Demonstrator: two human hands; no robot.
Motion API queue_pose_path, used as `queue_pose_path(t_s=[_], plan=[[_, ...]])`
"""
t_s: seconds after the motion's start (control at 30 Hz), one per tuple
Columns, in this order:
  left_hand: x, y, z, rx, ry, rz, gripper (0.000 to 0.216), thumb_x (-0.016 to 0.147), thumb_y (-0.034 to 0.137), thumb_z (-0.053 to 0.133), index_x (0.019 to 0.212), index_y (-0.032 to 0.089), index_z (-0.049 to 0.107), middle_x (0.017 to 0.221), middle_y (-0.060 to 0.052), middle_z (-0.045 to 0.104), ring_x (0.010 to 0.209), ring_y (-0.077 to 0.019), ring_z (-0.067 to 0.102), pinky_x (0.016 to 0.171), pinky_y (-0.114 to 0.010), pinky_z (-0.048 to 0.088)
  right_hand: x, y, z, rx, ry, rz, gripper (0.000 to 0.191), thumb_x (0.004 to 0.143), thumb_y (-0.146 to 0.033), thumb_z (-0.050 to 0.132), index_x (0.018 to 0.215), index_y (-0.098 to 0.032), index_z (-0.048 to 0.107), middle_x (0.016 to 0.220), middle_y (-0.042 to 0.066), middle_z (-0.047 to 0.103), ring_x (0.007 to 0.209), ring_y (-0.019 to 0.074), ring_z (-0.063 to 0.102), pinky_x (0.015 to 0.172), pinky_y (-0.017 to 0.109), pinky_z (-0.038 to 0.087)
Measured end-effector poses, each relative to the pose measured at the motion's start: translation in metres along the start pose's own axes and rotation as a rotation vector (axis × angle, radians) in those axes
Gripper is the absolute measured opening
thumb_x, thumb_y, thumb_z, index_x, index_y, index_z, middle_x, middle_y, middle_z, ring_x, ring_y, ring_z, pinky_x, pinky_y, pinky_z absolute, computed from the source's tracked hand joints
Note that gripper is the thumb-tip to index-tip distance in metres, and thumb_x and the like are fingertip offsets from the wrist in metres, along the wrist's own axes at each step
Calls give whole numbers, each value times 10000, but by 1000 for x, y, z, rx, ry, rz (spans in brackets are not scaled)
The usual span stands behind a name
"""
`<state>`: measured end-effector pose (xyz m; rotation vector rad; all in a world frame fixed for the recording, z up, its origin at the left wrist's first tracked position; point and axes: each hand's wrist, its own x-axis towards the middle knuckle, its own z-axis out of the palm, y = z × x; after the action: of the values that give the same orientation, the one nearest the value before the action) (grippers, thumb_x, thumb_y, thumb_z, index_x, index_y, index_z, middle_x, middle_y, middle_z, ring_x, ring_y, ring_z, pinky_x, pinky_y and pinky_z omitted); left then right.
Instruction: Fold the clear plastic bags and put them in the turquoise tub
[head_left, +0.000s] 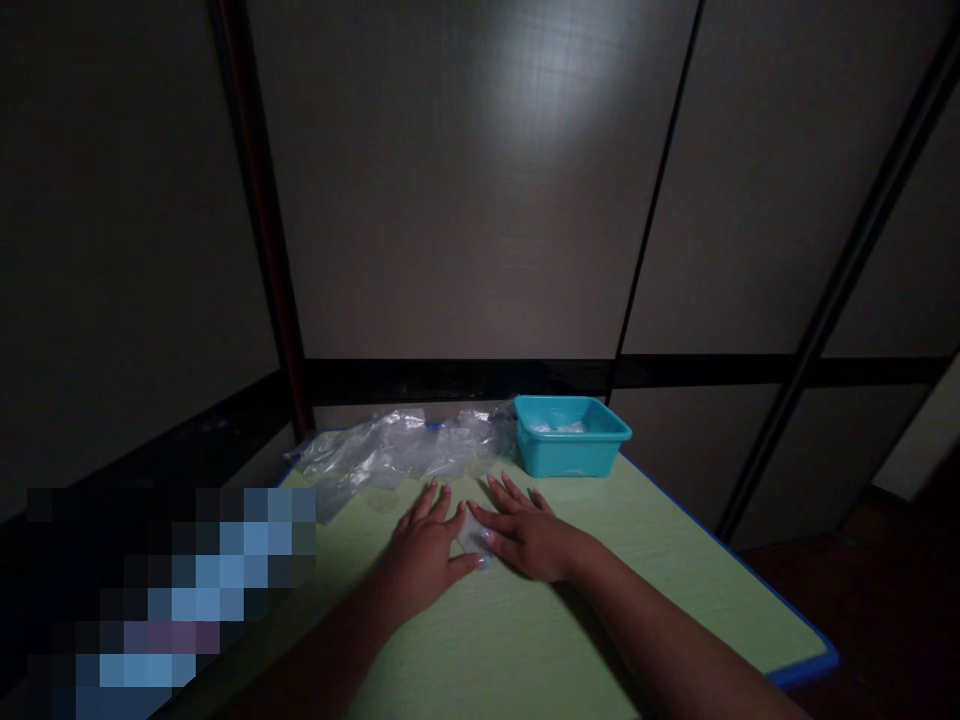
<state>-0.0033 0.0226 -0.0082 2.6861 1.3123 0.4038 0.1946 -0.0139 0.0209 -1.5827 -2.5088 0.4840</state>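
A small whitish, see-through piece (470, 538), perhaps plastic film, lies flat on the green tabletop (442, 665) between my hands. My left hand (429, 548) rests palm down at its left side, fingers spread, with the thumb at its near edge. From the right, my right hand (531, 538) lies over part of the piece, fingers stretched forward and apart. Both hands touch it without gripping, and their fingers hide much of its outline.
Crumpled clear plastic bags (409, 450) spread along the table's back left. A turquoise plastic basin (574, 458) stands at the back right with some clear plastic inside. Cabinet panels (465, 220) rise behind. The table has a blue edge (806, 668); a blurred-out patch covers the lower left.
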Motion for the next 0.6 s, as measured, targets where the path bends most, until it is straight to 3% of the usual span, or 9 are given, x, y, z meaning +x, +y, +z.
queue_pose_path(t_s=[0.43,0.53,0.6], plan=[[-3,4,-5,-15,-12,-34,638,718,542,528,1286,300,366,1407,-70,244,1309,-280,66,995,-511,164,2,5,0,-21,-22,55,615,842,-515,311,1365,-315,56,1437,25,-90,1289,254,-135,966,586,-4],[-5,10,-13,-71,48,88,565,725,431,573,1251,299,414,1367,-45,339,1283,-251,196,1017,-463,166,2,5,0,-25,-30,58,636,824,-536,335,1363,-322,72,1437,27,-86,1290,256,-131,964,588,-5],[-7,15,-20,-148,88,207,436,746,368,565,1168,275,506,1272,-42,460,1209,-217,335,1008,-383,236,2,5,-1,-26,-20,61,657,808,-577,329,1361,-329,76,1438,28,-73,1293,257,-118,962,592,-7]])
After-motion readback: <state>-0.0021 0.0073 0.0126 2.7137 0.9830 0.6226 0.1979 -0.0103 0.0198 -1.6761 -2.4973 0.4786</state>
